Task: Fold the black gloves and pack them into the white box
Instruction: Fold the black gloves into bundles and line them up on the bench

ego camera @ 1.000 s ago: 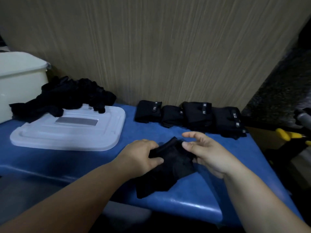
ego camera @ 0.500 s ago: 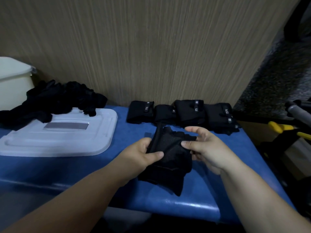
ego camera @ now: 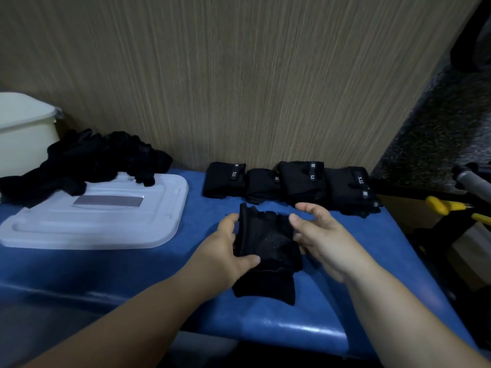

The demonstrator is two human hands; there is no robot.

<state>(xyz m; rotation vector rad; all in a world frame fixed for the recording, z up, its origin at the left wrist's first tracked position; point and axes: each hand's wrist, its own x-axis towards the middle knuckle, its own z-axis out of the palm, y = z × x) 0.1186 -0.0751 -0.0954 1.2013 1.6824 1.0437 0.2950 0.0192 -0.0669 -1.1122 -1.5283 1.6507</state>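
Black glove (ego camera: 267, 243) between both hands

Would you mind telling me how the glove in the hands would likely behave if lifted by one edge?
Probably floppy: the glove sags below the left hand, its lower edge draping on the blue table. Likely light, since a thumb pinch holds it. The textured fabric probably won't slip.
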